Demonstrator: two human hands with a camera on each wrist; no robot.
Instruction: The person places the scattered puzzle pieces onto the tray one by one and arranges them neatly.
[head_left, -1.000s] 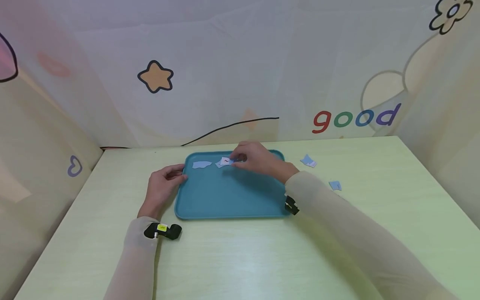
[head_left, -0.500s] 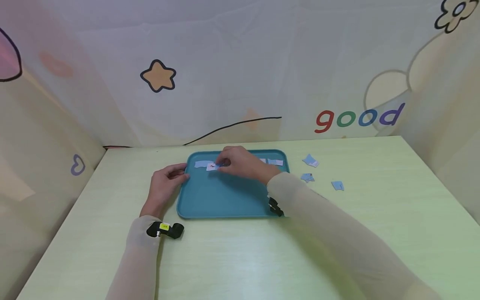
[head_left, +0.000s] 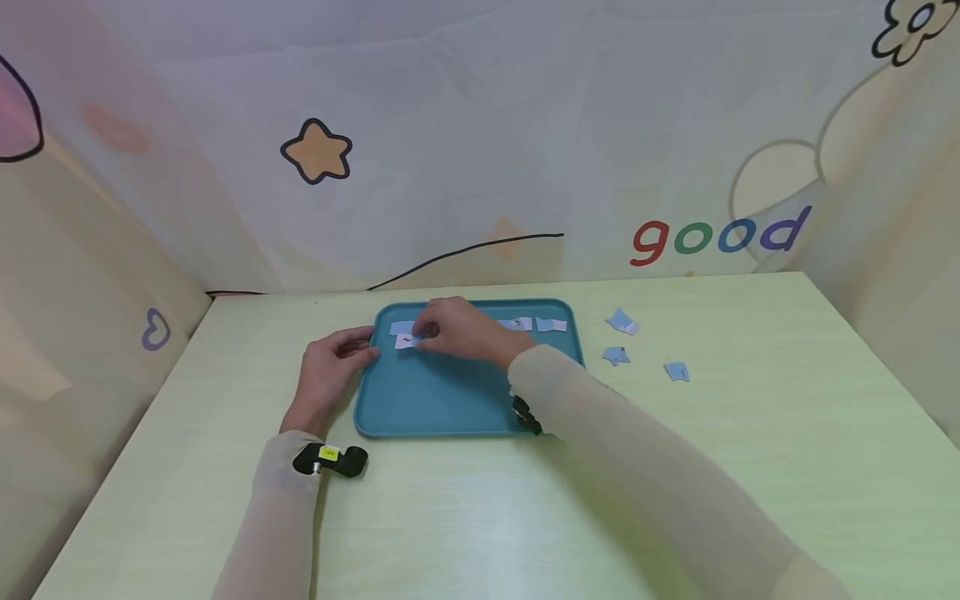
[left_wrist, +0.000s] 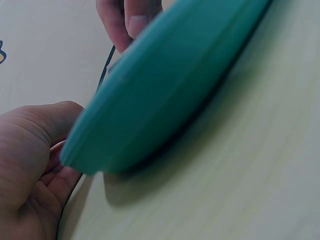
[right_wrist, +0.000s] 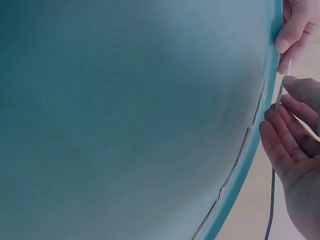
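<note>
A teal tray (head_left: 442,404) lies on the table. My left hand (head_left: 330,367) holds its left rim, the thumb along the edge, as the left wrist view also shows. Over the tray's back left part my right hand (head_left: 465,332) pinches a small white and blue puzzle piece (head_left: 405,341) with a red mark. In the right wrist view this piece (right_wrist: 283,87) stands edge-on between thumb and fingers. Just behind it a light blue piece (head_left: 400,327) lies on the tray, partly covered by the right hand. More pieces (head_left: 551,325) lie in line along the back rim.
Right of the tray, three loose pieces lie on the table: one far back (head_left: 622,322), one near the tray (head_left: 616,356) and one farther right (head_left: 677,372). A printed cloth (head_left: 450,167) hangs behind the table's back edge.
My right hand has moved left and slightly nearer with the pinched piece. Pieces at the tray's back right and one on the table have come into view. My left hand stays at the rim.
</note>
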